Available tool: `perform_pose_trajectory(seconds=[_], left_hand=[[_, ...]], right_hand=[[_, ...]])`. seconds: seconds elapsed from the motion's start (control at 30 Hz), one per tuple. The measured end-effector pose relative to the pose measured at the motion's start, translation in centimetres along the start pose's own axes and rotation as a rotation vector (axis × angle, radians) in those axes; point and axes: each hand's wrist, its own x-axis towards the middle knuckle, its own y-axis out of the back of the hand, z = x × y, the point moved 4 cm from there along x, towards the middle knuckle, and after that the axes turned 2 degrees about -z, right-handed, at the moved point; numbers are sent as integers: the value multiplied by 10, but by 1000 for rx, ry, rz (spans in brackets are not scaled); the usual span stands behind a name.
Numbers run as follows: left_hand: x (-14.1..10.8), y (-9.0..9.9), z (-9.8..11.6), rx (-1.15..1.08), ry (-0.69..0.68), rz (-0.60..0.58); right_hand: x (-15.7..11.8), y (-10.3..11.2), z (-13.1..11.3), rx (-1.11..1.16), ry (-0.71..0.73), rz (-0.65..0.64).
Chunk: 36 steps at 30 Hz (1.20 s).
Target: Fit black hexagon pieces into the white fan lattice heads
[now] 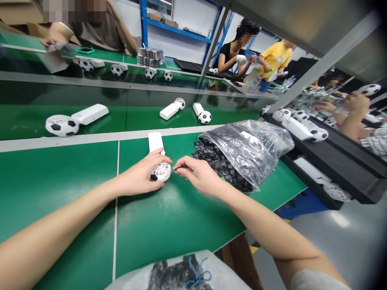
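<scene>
A white device with a football-patterned round head [161, 172] and a rectangular white handle [155, 141] lies on the green table. My left hand [142, 173] is wrapped round the head, thumb at the near side and fingers over the far side. Just right of the head, my right hand [196, 173] pinches a small black piece [177, 169] between thumb and fingertips. Beyond my right hand, a clear plastic bag [242, 149] lies on its side, with many loose black pieces [222, 167] at its open mouth.
Along the green strip behind lie several football-headed devices [62, 125]. Black trays [341, 161] holding more devices stand at the right. A metal post [323, 64] slants above them. Several people are beyond the strip, one in a yellow shirt [275, 56].
</scene>
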Motion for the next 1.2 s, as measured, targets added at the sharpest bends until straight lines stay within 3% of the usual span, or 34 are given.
perform_pose_trajectory(seconds=[0.1,0.23,0.63,0.73,0.87,0.93,1.03,1.13,1.2], left_hand=[[1,-1,0,-3,16,19],[2,-3,-2,-3,11,41],[5,-6,3,-2,33,118],[5,-4,1,1,34,127],[3,-4,-1,-36,-7,82],[3,-5,-1,-44,-30,51],[3,-3,-4,-12,11,61],[0,5,-13,18,177,128],[-1,10,-16,3,227,109]], right_hand=[[0,-4,1,105,0,62],[4,-17,8,306,-103,2],[23,-28,28,399,-205,-16],[27,-19,30,276,-172,-41],[23,14,43,-328,-260,65],[18,25,52,-559,-321,60],[13,25,62,-629,-307,-36],[10,23,64,-645,-305,-41],[9,23,63,-652,-306,-50]])
